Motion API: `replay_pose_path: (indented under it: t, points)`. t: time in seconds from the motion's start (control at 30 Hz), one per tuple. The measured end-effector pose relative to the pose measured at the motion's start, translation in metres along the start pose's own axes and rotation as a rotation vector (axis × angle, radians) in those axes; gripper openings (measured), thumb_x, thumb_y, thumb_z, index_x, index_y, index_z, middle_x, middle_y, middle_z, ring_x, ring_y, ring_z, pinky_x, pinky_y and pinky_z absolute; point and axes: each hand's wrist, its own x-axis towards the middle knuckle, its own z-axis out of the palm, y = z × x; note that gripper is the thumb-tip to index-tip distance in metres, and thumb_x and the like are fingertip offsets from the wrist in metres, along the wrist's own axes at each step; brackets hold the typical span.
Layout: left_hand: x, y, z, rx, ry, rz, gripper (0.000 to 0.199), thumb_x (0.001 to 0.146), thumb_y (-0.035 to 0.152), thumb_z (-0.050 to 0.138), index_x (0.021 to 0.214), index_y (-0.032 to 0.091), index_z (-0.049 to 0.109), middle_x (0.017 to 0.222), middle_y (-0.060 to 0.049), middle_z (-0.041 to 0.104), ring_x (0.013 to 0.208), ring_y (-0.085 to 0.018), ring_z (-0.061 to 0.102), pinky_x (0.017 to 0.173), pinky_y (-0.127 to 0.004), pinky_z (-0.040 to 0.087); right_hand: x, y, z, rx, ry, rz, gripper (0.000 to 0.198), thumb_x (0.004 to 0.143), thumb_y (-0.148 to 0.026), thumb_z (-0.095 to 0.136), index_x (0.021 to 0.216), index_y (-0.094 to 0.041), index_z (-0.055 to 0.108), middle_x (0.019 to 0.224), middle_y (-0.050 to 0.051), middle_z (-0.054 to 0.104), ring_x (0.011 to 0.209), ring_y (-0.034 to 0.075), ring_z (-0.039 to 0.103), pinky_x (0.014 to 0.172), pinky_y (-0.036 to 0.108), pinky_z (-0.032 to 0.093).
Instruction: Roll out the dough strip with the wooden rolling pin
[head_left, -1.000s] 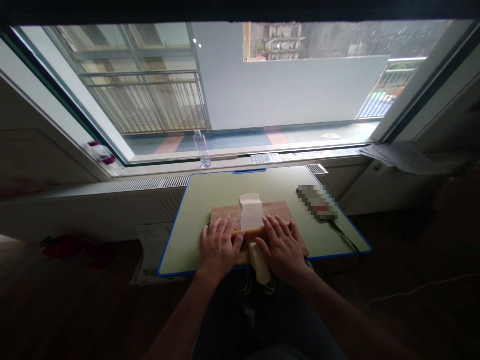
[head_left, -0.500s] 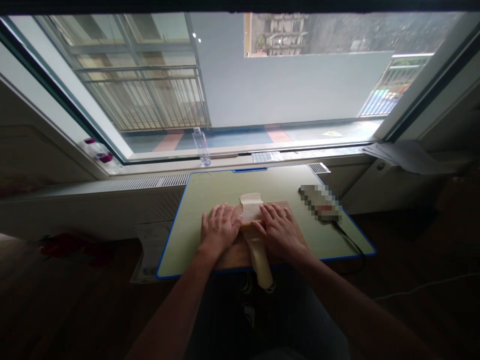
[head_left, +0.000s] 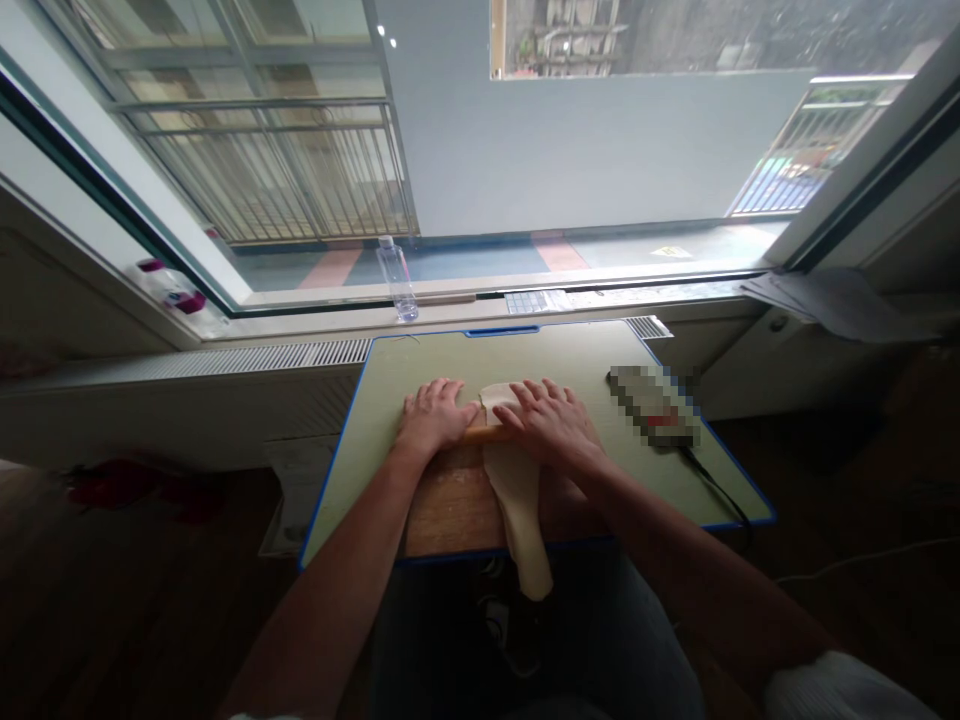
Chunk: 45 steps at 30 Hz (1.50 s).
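A wooden rolling pin (head_left: 484, 434) lies crosswise over a long strip of pale dough (head_left: 512, 480). My left hand (head_left: 435, 418) rests on the pin's left part, fingers stretched forward and thumb pointing inward. On the right part lies my right hand (head_left: 551, 420), palm down, with its fingers spread over the far piece of dough. Both hands cover the pin's ends. Under the dough is a brown wooden board (head_left: 454, 505). The near end of the strip hangs past the board's front edge, towards my lap.
The board sits on a small light-green table (head_left: 367, 440) with a blue rim. A blurred-out device (head_left: 652, 405) with a black cable lies at the table's right. Beyond it, the windowsill holds a clear bottle (head_left: 397, 280), another bottle (head_left: 171, 285) and papers (head_left: 825, 300).
Both hands and the rolling pin have moved forward, away from me, along the dough. More of the board and strip shows on the near side. The view has shifted slightly.
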Motion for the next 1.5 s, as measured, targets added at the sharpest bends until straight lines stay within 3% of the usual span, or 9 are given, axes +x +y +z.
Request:
replay_pose_path:
  t: [0.17, 0.43, 0.77, 1.0, 1.2, 1.37, 1.5]
  points:
    - [0.007, -0.002, 0.001, 0.004, 0.033, 0.001, 0.065, 0.102, 0.060, 0.045, 0.155, 0.025, 0.059, 0.168, -0.011, 0.053, 0.154, -0.031, 0.047, 0.129, -0.049, 0.036, 0.010, 0.003, 0.001, 0.008, -0.042, -0.007, 0.073, 0.110, -0.070, 0.029, 0.165, -0.026, 0.049, 0.172, 0.010, 0.047, 0.159, 0.040, 0.037, 0.124, 0.058, 0.033]
    - [-0.005, 0.001, -0.001, 0.003, 0.041, 0.007, 0.061, 0.102, 0.059, 0.047, 0.152, 0.027, 0.061, 0.166, -0.010, 0.055, 0.152, -0.031, 0.050, 0.128, -0.051, 0.036, 0.000, 0.003, 0.010, 0.037, 0.033, -0.013, 0.073, 0.110, -0.070, 0.032, 0.163, -0.024, 0.052, 0.168, 0.011, 0.052, 0.156, 0.040, 0.040, 0.125, 0.059, 0.030]
    - [-0.050, 0.011, 0.004, 0.035, 0.107, 0.026, 0.059, 0.105, 0.059, 0.045, 0.152, 0.026, 0.064, 0.166, -0.011, 0.055, 0.155, -0.033, 0.047, 0.129, -0.059, 0.033, -0.041, 0.000, 0.013, 0.045, 0.105, -0.050, 0.072, 0.112, -0.067, 0.032, 0.156, -0.017, 0.059, 0.164, 0.013, 0.057, 0.154, 0.037, 0.041, 0.126, 0.054, 0.027]
    - [-0.102, 0.016, 0.015, 0.063, 0.220, 0.062, 0.052, 0.109, 0.052, 0.042, 0.150, 0.031, 0.066, 0.166, -0.007, 0.057, 0.155, -0.033, 0.047, 0.131, -0.063, 0.031, -0.082, 0.007, 0.023, 0.089, 0.087, -0.081, 0.076, 0.110, -0.068, 0.036, 0.166, -0.018, 0.048, 0.173, 0.013, 0.045, 0.161, 0.035, 0.034, 0.132, 0.058, 0.017]
    - [-0.113, 0.014, 0.013, 0.036, 0.174, 0.097, 0.053, 0.108, 0.051, 0.044, 0.153, 0.032, 0.064, 0.170, -0.005, 0.051, 0.158, -0.032, 0.044, 0.131, -0.061, 0.032, -0.046, 0.027, 0.007, 0.151, 0.002, 0.004, 0.070, 0.112, -0.065, 0.033, 0.163, -0.022, 0.053, 0.169, 0.011, 0.051, 0.160, 0.034, 0.038, 0.130, 0.055, 0.027]
    - [-0.091, 0.010, 0.000, -0.036, 0.108, 0.092, 0.056, 0.102, 0.050, 0.057, 0.155, 0.032, 0.060, 0.169, -0.006, 0.053, 0.158, -0.026, 0.045, 0.131, -0.047, 0.035, -0.014, 0.032, 0.009, 0.140, -0.070, 0.092, 0.072, 0.110, -0.067, 0.035, 0.165, -0.024, 0.050, 0.173, 0.013, 0.045, 0.161, 0.040, 0.033, 0.127, 0.065, 0.026]
    - [-0.066, 0.007, -0.004, -0.051, 0.056, 0.043, 0.062, 0.100, 0.051, 0.059, 0.157, 0.026, 0.058, 0.171, -0.009, 0.049, 0.158, -0.028, 0.044, 0.132, -0.048, 0.034, -0.015, 0.030, 0.012, 0.133, -0.092, 0.119, 0.074, 0.109, -0.070, 0.035, 0.169, -0.027, 0.044, 0.177, 0.010, 0.038, 0.164, 0.040, 0.028, 0.128, 0.066, 0.024]
